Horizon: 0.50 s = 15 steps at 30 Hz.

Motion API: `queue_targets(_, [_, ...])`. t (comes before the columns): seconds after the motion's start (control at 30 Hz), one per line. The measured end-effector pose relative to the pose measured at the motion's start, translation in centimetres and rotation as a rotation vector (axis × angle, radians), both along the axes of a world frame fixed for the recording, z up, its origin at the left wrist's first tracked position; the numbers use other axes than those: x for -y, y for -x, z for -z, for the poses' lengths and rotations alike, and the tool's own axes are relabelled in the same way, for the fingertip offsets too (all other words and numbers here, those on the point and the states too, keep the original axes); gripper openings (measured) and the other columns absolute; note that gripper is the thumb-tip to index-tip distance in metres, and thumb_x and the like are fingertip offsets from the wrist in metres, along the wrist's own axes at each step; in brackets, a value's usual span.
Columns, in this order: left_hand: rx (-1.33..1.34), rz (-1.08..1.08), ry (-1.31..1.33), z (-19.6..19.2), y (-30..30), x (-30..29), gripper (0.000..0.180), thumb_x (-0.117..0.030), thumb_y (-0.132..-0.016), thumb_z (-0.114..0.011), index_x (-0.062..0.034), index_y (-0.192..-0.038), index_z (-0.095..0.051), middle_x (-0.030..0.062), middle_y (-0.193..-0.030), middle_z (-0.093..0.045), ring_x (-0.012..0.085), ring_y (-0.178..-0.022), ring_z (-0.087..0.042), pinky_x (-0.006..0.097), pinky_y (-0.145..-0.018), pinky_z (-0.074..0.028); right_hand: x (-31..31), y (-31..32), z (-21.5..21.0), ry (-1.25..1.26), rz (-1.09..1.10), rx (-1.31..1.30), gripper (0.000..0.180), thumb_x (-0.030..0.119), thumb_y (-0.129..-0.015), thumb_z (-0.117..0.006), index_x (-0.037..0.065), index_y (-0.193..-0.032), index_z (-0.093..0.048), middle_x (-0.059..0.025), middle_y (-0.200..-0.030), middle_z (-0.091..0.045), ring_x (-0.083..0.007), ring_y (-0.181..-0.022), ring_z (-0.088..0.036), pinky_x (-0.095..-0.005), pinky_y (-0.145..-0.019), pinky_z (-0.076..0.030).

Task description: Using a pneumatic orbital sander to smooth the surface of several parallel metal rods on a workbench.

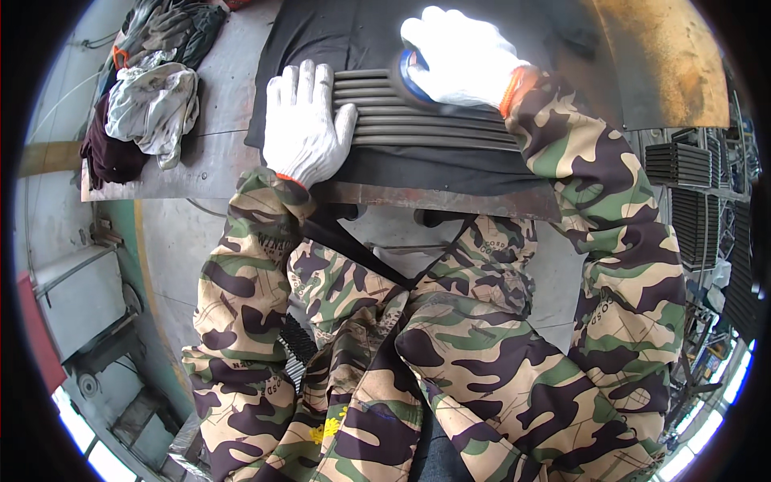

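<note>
Several dark grey metal rods [377, 106] lie side by side on a black cloth [385, 170]. My left hand [309, 132], in a white knit glove, lies flat across their left ends with fingers stretched out. My right hand [466, 60], also white-gloved, is closed on a round blue-edged object [416, 74] above the middle of the rods. Glove and motion blur hide most of that object, so its kind is unclear. The right forearm covers the rods' right ends.
Crumpled rags [152, 104] and dark gloves [173, 32] lie on the metal table [221, 161] at the left. A rust-brown sheet [666, 64] covers the far right corner. Beyond it, stacks of dark bars [679, 165] stand on racks. The table's front edge runs close before my lap.
</note>
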<state>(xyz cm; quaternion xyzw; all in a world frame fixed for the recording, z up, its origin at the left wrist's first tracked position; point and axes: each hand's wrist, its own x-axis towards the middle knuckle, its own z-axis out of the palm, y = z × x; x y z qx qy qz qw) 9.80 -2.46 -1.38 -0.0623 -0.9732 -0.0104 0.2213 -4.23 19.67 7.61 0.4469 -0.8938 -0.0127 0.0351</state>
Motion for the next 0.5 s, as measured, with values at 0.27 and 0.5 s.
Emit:
queue_targets(0.27, [0.007, 0.007, -0.028, -0.2, -0.2, 0.1, 0.063, -0.033, -0.100, -0.067, 0.0080, -0.147, -0.057, 0.0316, -0.148, -0.058, 0.0474, -0.138, -0.051, 0.056, -0.121, -0.035, 1.6, -0.2, 0.7, 0.046, -0.065, -0.003, 0.036, 0.028, -0.098, -0.065, 0.010, -0.130, -0.067, -0.0204, -0.119, -0.070, -0.0371, -0.109, -0.074, -0.0521, -0.092, -0.062])
queue_targets(0.5, [0.021, -0.002, -0.052, 0.3, 0.8, 0.7, 0.063, -0.034, -0.101, -0.064, 0.0082, -0.147, -0.057, 0.0315, -0.150, -0.058, 0.0468, -0.139, -0.051, 0.055, -0.121, -0.035, 2.7, -0.8, 0.6, 0.046, -0.064, -0.001, 0.035, 0.027, -0.098, -0.066, 0.011, -0.130, -0.068, -0.0193, -0.121, -0.070, -0.0372, -0.111, -0.073, -0.0524, -0.092, -0.062])
